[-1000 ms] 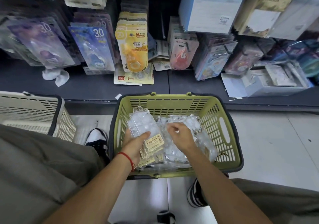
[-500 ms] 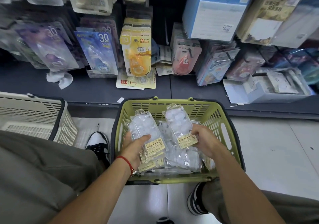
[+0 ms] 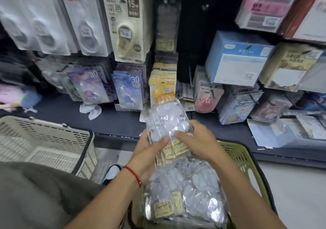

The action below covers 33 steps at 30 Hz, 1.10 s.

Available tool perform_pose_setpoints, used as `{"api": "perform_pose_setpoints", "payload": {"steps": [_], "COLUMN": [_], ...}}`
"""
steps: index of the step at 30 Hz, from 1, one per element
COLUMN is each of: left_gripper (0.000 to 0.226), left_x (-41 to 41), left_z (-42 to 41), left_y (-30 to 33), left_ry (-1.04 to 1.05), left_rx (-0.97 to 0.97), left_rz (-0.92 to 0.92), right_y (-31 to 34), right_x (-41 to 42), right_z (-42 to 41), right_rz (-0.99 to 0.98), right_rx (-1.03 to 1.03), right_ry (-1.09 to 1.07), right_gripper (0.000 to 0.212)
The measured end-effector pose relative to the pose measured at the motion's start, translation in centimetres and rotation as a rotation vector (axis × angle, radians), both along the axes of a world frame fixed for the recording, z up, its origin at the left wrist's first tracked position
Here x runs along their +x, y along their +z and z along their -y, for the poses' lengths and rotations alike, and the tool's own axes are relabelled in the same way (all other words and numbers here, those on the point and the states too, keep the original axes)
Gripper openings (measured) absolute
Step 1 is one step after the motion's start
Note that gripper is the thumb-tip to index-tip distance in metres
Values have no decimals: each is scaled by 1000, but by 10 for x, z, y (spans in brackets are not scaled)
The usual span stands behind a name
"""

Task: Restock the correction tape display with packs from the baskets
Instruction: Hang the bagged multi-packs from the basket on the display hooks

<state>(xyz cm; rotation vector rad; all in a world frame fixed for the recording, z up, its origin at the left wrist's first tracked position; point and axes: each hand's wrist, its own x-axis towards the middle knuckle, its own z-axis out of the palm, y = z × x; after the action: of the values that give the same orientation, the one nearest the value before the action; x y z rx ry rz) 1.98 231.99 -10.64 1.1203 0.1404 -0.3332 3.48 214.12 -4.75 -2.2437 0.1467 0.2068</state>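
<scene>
Head view: both hands have come up out of the green basket (image 3: 247, 160) since a moment ago, when each held its own pack low inside it. Now the left hand (image 3: 150, 151) and right hand (image 3: 199, 140) close their fingers together on one stack of clear packs (image 3: 167, 123), lifted toward 12 o'clock in front of the shelf (image 3: 109, 116), so the gathering looks finished and hanging is likely next. More packs (image 3: 187, 190) remain in the basket at 6 o'clock; a beige basket (image 3: 44, 140) sits at 9 o'clock. Readable print: "30" on a purple card (image 3: 88, 86) and a blue card (image 3: 127, 91), "15M" on a cream card (image 3: 129, 27). The packs' yellow labels are too blurred to read.
</scene>
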Motion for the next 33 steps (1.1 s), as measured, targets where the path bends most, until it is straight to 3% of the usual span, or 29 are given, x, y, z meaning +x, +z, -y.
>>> {"api": "perform_pose_setpoints", "payload": {"steps": [5,11,19,22,25,28,31,33], "left_gripper": [52,49,94,92,72,51,49,54], "left_x": [40,88,114,114,113,110,109,107], "left_z": [-22,-46,-97,-108,-111,-106,-102,-95], "left_y": [64,137,166,166,166,172,173,170], "left_ry": [-48,-180,98,133,166,190,158,95], "left_rx": [-35,-7,202,197,169,103,86,79], "left_rz": [159,273,426,449,475,459,454,447], "right_y": [62,121,158,150,142,137,135,134], "right_x": [30,67,98,103,105,109,107,100], "right_z": [-13,-27,-27,-27,-27,-23,-18,-20], "right_rz": [73,329,397,366,374,382,467,504], "right_rx": [178,232,277,327,396,298,-35,-10], "right_ry": [38,8,-16,-22,-39,-14,-24,66], "right_gripper": [50,40,27,25,24,32,50,42]}}
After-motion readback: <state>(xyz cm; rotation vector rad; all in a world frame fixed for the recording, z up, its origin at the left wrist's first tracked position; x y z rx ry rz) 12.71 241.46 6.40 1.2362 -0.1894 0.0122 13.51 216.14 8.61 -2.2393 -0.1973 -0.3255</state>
